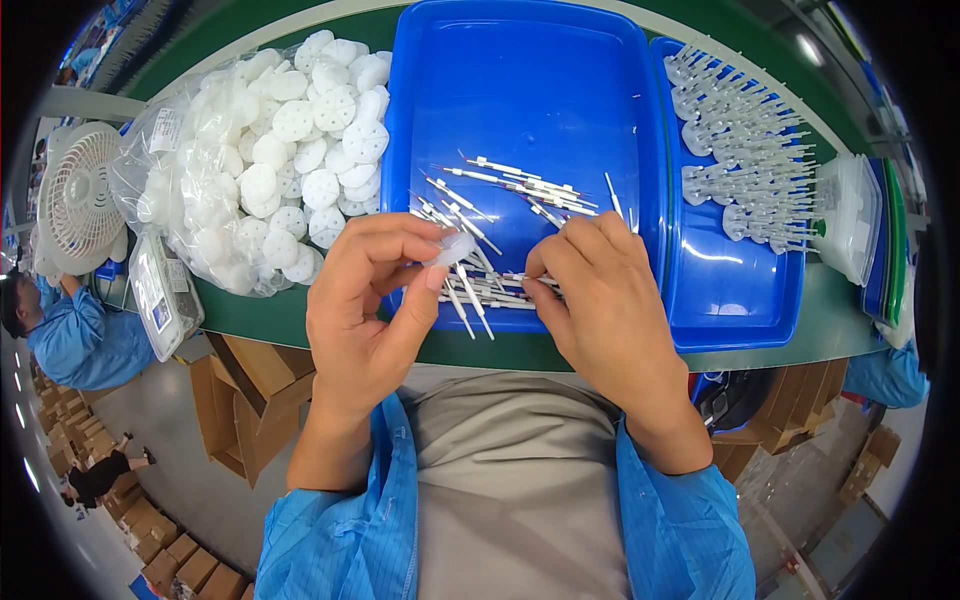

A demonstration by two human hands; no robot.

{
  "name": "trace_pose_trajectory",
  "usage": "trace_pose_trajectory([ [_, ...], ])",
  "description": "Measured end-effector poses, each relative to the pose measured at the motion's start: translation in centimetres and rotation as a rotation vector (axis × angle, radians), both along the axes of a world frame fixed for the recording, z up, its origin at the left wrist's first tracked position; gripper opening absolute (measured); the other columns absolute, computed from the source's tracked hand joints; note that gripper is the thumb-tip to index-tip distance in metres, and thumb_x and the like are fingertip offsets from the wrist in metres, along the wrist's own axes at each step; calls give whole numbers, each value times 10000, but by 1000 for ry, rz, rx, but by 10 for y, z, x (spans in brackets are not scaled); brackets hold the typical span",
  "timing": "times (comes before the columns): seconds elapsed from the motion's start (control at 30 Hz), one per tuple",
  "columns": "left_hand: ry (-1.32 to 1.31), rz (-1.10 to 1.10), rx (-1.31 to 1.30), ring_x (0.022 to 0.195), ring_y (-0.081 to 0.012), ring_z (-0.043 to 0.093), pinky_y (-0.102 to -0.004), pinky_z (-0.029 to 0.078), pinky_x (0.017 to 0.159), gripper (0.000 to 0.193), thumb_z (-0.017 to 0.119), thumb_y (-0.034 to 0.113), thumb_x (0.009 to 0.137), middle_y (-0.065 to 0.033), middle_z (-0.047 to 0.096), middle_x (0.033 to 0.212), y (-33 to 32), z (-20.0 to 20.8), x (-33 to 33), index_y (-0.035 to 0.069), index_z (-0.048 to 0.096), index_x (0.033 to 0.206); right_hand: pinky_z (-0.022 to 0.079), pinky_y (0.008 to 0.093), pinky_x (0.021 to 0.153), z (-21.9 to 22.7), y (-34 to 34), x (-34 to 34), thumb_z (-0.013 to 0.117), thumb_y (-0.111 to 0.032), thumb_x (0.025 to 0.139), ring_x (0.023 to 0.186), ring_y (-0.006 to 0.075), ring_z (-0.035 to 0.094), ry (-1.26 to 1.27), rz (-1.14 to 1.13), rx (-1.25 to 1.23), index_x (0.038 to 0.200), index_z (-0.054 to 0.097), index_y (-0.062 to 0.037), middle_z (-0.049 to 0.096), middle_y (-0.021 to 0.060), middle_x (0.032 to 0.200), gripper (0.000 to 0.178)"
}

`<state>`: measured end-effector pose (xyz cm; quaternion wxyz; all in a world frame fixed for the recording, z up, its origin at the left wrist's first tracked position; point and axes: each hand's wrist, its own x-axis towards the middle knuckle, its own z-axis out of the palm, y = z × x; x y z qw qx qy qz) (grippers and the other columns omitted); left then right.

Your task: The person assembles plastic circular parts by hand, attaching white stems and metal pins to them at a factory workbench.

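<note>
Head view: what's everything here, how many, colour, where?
Centre tray: one, blue, middle
Sticks: many, mostly white, in centre tray
Bag: one, clear, left of centre tray
Discs: dozens, white, in bag
Right tray: one, blue, right
Stemmed discs: many, whitish, right tray
Fan: one, white, far left
Plastic boxes: two, translucent, far left and far right
Table: one, green, under trays
Cardboard boxes: many, brown, both sides
Other people: several, blue or dark, edges
Left hand: one, blue-sleeved, holding white disc
Right hand: one, blue-sleeved, at sticks
</note>
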<state>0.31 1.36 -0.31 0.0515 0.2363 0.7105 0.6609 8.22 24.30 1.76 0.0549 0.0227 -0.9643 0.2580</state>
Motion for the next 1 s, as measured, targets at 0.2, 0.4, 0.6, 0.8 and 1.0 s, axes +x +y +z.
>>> trace_pose_trajectory([
  [0.2, 23, -11, -56, 1134, -169, 740, -280, 640, 872, 190, 724, -55, 1086, -153, 723, 1267, -5, -2, -1, -29, 685, 1270, 521, 444, 816, 2, -6, -5, 856, 4, 904, 924, 335, 665, 167, 14, -349, 1040, 715, -42, 710, 102, 998, 201],
  [0.4, -238, -24, 85, 1052, -137, 751, -277, 635, 883, 269, 704, -37, 1113, -123, 752, 1196, 3, 5, 9, -55, 649, 1376, 542, 440, 670, 1, -17, -7, 849, -9, 951, 775, 323, 711, 198, -13, -465, 1069, 717, -24, 714, 125, 937, 177],
  [0.6, -251, -28, 44, 1072, -180, 779, -303, 637, 942, 281, 688, -27, 1122, -146, 756, 1225, 1, 5, 10, -77, 664, 1398, 595, 379, 655, 3, -13, -3, 839, 4, 949, 769, 281, 776, 99, -21, -510, 1079, 755, -13, 737, 126, 944, 156],
  [0.8, -134, -79, -12, 1142, -223, 776, -331, 617, 1004, 244, 693, -53, 1101, -160, 697, 1288, -1, 4, 7, -81, 695, 1343, 600, 352, 648, 5, -12, -2, 823, 5, 959, 801, 245, 805, 3, -26, -604, 1083, 758, -3, 755, 127, 940, 140],
  [1.0, -82, -118, -38, 1175, -216, 742, -326, 620, 1001, 261, 700, -111, 1050, -157, 674, 1308, -3, 7, 4, -79, 707, 1309, 562, 347, 606, 4, -14, -1, 817, -16, 983, 710, 218, 750, -2, 1, -630, 1080, 762, -2, 747, 114, 913, 113],
])
